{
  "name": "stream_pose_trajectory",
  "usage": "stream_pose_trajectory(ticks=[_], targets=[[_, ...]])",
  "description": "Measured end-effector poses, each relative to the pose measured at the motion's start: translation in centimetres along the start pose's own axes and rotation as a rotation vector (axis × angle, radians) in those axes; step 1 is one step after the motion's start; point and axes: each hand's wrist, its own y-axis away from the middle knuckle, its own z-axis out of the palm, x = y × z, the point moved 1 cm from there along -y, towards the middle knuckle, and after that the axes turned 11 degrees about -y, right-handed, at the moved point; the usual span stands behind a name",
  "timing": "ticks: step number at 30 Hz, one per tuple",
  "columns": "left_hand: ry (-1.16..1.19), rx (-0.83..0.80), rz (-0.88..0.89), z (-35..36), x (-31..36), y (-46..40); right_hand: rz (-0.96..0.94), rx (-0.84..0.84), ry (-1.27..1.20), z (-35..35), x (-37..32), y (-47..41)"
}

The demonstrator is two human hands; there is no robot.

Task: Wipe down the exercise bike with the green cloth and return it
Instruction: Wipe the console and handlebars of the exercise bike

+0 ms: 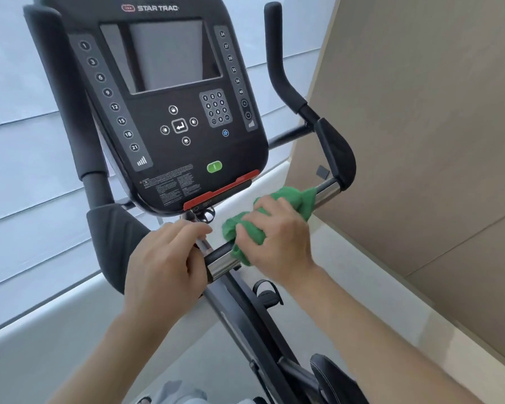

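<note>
Both forearms are bare up to the frame's edge, with no sleeve showing. The left grip and right grip wear no gloves, rings or watch. Fingernails are short and unpainted.

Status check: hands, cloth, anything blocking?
Right hand grips green cloth round the chrome handlebar. Left hand holds the bar's inner end. Nothing blocking.

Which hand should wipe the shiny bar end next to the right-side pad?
The right hand. It already grips the green cloth on that handlebar, and the cloth reaches almost to the chrome end. The left hand holds the bar's near end with no cloth.
</note>
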Motion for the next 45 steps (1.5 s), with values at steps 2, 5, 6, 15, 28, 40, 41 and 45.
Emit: stream_pose_trajectory(ticks=[2, 5, 6, 15, 28, 40, 41, 45], targets=[[0.065, 0.049, -0.065, -0.2, -0.1, 0.1, -0.059, -0.019, -0.130, 2.2, -3.8, 2.3], [0.193, 0.070, -0.134, -0.5, -0.3, 0.0, -0.115, 0.006, -0.177, 3.4, -5.7, 4.2], [0.193, 0.068, -0.145, -0.6, -0.3, -0.1, -0.143, 0.011, -0.148, 3.2, -5.2, 4.3], [-0.091, -0.147, 0.037, 0.1, 0.1, -0.4, -0.362, -0.065, -0.051, -1.3, 7.5, -1.9], [-0.191, -0.072, 0.060, 1.1, 0.7, 0.0, -0.013, 0.069, 0.062, -4.8, 12.6, -4.6], [-0.108, -0.023, -0.026, 0.7, 0.7, 0.0, -0.390, -0.042, -0.153, 0.7, 5.0, -0.5], [-0.114, -0.025, -0.018, 0.8, 0.7, 0.0, -0.442, -0.084, -0.120, -0.1, 6.4, -1.4], [-0.126, -0.020, -0.016, 1.1, 0.4, 0.1, -0.457, -0.149, 0.011, -2.3, 10.7, -3.6]])
